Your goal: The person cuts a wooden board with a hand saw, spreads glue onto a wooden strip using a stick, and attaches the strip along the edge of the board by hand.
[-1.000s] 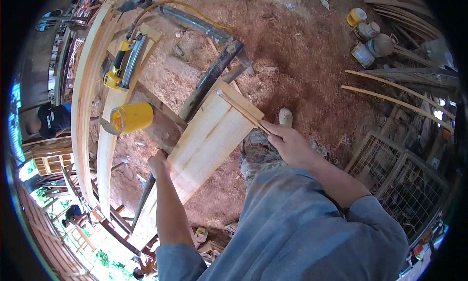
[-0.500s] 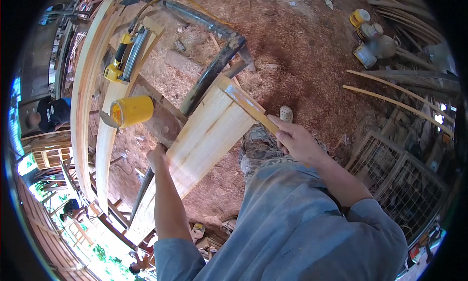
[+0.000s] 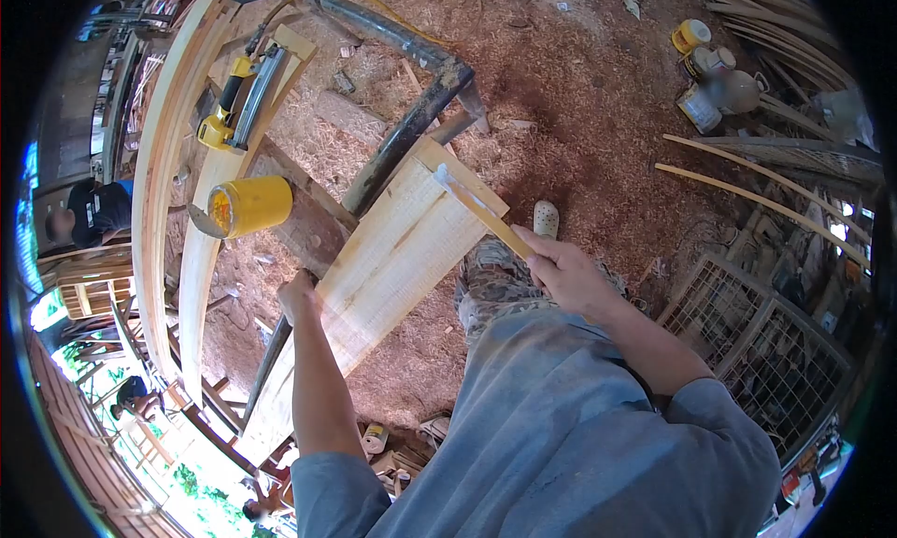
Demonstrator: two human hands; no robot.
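board (image 3: 397, 248) btwn l hand (image 3: 299, 300) & r hand (image 3: 567, 275) w/ stick (image 3: 506, 233)

A wide, pale wooden board (image 3: 395, 244) is set diagonally, its broad face turned up and marked by lengthwise grain and a brownish streak. Its far lower-left end is washed out by bright light, and its left edge is gripped. Across its upper-right end, a narrow, flat wooden stick (image 3: 489, 218) is held slantwise by its near end, which is extended past the board's side. The stick's far part is coated with a whitish substance.
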